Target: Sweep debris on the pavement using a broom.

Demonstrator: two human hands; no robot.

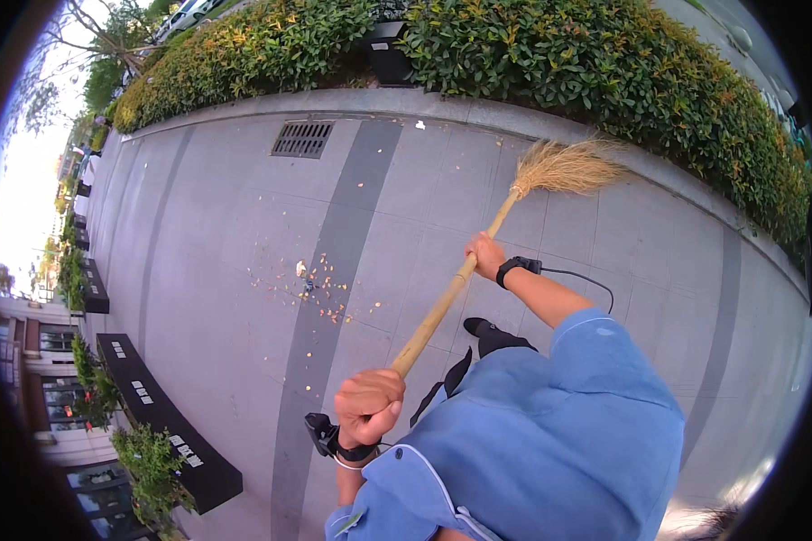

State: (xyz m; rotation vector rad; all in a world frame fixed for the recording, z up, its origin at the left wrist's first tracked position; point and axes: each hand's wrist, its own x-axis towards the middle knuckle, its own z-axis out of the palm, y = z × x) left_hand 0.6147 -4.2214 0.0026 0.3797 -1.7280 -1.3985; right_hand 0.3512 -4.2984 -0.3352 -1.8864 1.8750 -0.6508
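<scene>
Both hands grip the long pale wooden broom with straw-coloured bristles (478, 252). The left hand (368, 406) is closed around the handle's near end as a pivot, and the right hand (485, 254) is wrapped around it further along, probably to steer. The broom's long axis slants away from the person, with the bristle head toward the curved grey stone kerb (478, 108). The scatter of small orange-tan litter (316, 287) lies well apart from that kerb, on the broom's left.

Daylit grey paved sidewalk (226, 207) with darker stripes, a drain grate (301, 139) near the curb, clipped hedges (604, 63) beyond.
</scene>
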